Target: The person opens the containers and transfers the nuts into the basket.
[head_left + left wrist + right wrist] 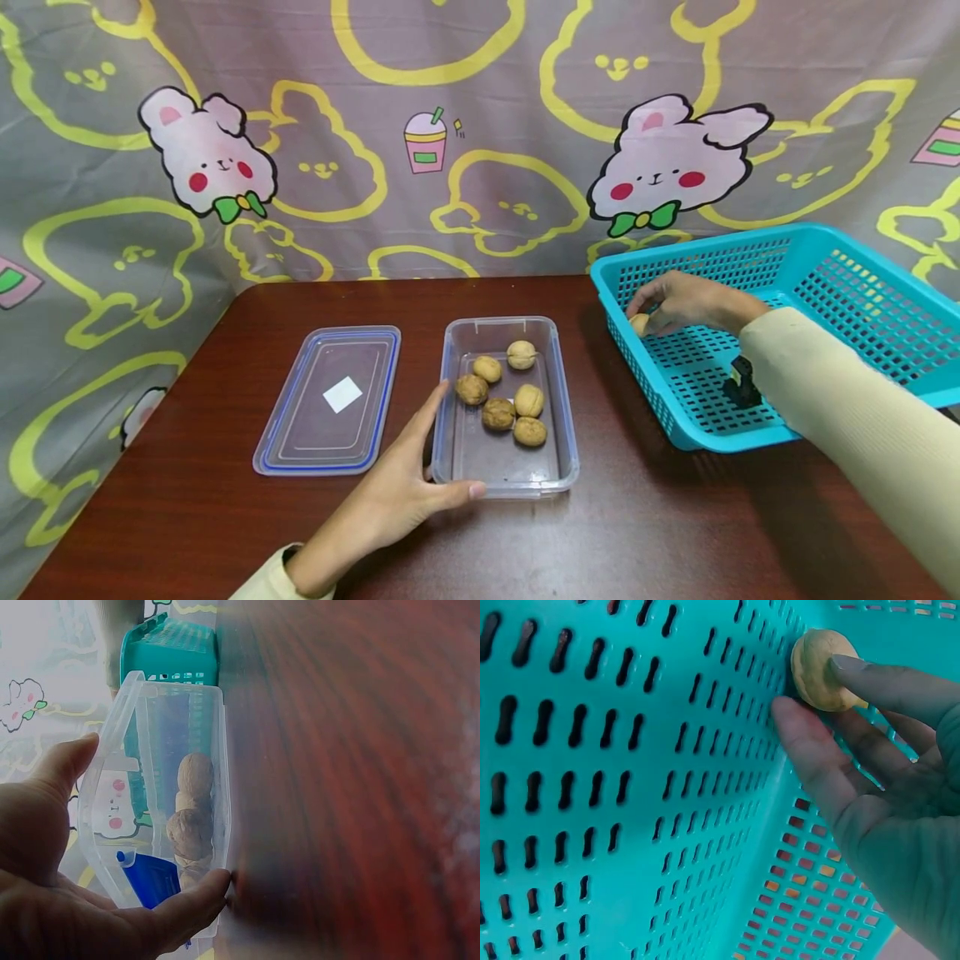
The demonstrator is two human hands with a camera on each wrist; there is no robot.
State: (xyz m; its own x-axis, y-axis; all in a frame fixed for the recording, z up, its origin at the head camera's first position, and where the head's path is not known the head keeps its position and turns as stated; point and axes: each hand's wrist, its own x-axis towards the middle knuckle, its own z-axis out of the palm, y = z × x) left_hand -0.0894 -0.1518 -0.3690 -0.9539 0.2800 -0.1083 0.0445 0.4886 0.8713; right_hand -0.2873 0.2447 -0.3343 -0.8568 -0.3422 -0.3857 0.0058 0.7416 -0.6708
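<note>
My right hand (pixel 678 302) reaches inside the turquoise basket (pixel 705 433). It pinches a pale walnut (pixel 821 669) between thumb and fingers, close to the basket's perforated wall. Left of the basket, a clear plastic box (pixel 480 471) holds several walnuts (pixel 529 432), some light and some darker brown. My left hand (pixel 401 492) rests against the near left corner of this box. Its thumb lies along the front edge and its extended fingers along the left side. In the left wrist view, a blue clip (pixel 154 879) shows on the box's side beside the fingers.
A clear lid (pixel 315 433) with a blue seal and a white label lies flat to the left of the box. A small black object (pixel 742 385) sits in the basket, partly behind the right sleeve. A patterned curtain (pixel 495 125) hangs behind the dark red table (pixel 187 450).
</note>
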